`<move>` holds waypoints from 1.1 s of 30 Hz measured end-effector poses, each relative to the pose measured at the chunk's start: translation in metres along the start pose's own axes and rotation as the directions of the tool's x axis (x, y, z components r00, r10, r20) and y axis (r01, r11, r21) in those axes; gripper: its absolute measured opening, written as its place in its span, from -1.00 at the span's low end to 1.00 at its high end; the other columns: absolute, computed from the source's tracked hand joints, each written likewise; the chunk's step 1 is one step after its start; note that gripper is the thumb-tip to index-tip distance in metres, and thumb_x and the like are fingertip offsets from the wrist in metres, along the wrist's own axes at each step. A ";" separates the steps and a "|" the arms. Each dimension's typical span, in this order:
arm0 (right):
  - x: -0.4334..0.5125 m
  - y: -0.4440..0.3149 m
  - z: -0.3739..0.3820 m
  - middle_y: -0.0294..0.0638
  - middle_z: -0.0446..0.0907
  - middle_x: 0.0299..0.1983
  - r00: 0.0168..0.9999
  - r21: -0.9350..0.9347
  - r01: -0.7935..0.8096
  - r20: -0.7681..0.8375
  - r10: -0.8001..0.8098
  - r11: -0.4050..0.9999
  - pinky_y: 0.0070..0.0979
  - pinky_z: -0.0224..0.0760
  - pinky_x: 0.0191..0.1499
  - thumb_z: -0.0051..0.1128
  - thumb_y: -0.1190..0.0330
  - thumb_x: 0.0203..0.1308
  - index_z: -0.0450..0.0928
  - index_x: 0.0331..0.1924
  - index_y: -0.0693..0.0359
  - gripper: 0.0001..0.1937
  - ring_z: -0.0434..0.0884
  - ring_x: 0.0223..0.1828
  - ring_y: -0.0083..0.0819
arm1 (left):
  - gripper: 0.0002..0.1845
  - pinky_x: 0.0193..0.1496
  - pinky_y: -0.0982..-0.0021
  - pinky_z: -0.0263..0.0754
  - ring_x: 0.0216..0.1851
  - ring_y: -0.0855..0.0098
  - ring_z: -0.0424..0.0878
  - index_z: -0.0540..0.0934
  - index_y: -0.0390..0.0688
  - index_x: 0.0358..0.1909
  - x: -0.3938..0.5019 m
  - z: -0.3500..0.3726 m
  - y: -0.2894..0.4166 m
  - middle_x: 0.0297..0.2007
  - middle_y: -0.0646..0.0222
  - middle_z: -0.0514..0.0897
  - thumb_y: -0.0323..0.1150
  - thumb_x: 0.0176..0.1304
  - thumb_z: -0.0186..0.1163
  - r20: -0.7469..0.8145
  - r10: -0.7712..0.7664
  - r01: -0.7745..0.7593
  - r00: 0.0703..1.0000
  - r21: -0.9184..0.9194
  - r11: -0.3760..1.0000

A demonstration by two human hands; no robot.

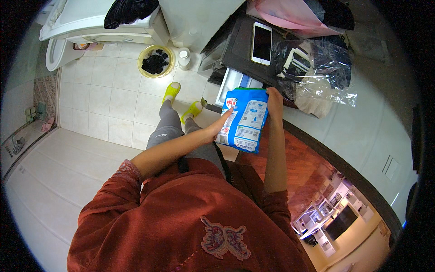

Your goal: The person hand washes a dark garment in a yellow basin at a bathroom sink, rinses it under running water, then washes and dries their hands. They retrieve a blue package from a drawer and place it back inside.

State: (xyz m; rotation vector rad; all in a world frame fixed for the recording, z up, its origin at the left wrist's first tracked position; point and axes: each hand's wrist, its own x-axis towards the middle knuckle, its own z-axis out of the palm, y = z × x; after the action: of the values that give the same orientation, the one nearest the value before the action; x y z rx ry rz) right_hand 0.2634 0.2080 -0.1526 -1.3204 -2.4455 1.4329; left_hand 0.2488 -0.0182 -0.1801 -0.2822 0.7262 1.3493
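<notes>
A blue plastic packet with printed white panels (245,119) is held up between both hands, above an open washing machine detergent drawer or similar white tray (231,82). My left hand (222,125) grips its left edge, thumb across the front. My right hand (274,101) holds its upper right corner; the fingers behind it are hidden. Beyond, on the floor, a yellow basin (140,64) contains dark wet-looking cloth (155,62). A white capped bottle (184,60) stands just right of the basin.
A white phone (261,44) lies on a dark cabinet top (238,42), beside clear plastic bags with clothing (314,68) and a pink bag (289,15). Upper left, black cloth (131,12) hangs over a white washbasin's edge (85,27). A dark door sill (326,154) curves at right.
</notes>
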 end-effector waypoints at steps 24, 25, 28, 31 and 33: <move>0.011 0.007 0.001 -0.08 0.54 -0.38 1.000 -0.063 0.028 -0.011 -0.029 0.998 -0.35 0.32 -0.21 -0.14 0.25 0.27 0.55 -0.29 0.32 -0.70 0.50 -0.32 -0.31 | -0.09 0.14 0.27 0.47 0.12 0.29 0.54 0.20 -0.10 0.38 0.000 0.007 0.008 0.22 0.17 0.46 0.41 0.23 -0.20 -0.022 -0.004 0.003 1.000 -0.046 0.999; 0.012 0.008 0.001 -0.08 0.54 -0.38 1.000 -0.056 0.026 -0.005 -0.026 0.998 -0.35 0.33 -0.21 -0.14 0.24 0.27 0.55 -0.30 0.32 -0.69 0.51 -0.32 -0.31 | -0.10 0.13 0.27 0.47 0.12 0.29 0.54 0.20 -0.10 0.38 -0.001 0.008 0.009 0.21 0.17 0.46 0.41 0.23 -0.20 -0.029 -0.005 0.003 1.000 -0.047 0.999; 0.013 0.008 0.002 -0.09 0.55 -0.35 0.998 -0.046 -0.041 0.049 0.043 0.998 -0.35 0.33 -0.20 -0.15 0.21 0.28 0.55 -0.28 0.31 -0.68 0.51 -0.30 -0.32 | -0.10 0.13 0.28 0.47 0.12 0.29 0.54 0.20 -0.10 0.38 -0.004 0.010 0.011 0.21 0.17 0.47 0.40 0.24 -0.21 -0.046 -0.035 0.033 0.998 -0.044 0.998; 0.014 0.006 0.002 -0.10 0.55 -0.36 0.997 -0.008 -0.059 0.048 0.059 0.998 -0.36 0.32 -0.23 -0.14 0.21 0.29 0.56 -0.26 0.30 -0.67 0.51 -0.32 -0.32 | -0.10 0.12 0.28 0.48 0.10 0.29 0.56 0.21 -0.10 0.37 -0.005 0.010 0.012 0.19 0.17 0.48 0.41 0.24 -0.21 -0.070 -0.043 0.041 0.997 -0.024 0.999; 0.014 0.004 0.002 -0.13 0.52 -0.41 0.999 -0.040 -0.018 0.029 0.019 0.999 -0.36 0.31 -0.25 -0.14 0.21 0.29 0.54 -0.30 0.30 -0.68 0.48 -0.36 -0.35 | -0.09 0.12 0.28 0.48 0.09 0.28 0.57 0.22 -0.11 0.36 -0.004 0.010 0.012 0.19 0.17 0.49 0.42 0.22 -0.20 -0.066 -0.028 0.025 0.997 -0.042 0.999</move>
State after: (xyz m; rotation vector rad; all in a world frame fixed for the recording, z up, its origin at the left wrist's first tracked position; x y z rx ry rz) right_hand 0.2563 0.2165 -0.1619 -1.3432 -2.4994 1.4245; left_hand 0.2405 -0.0130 -0.1680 -0.3696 0.7481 1.3355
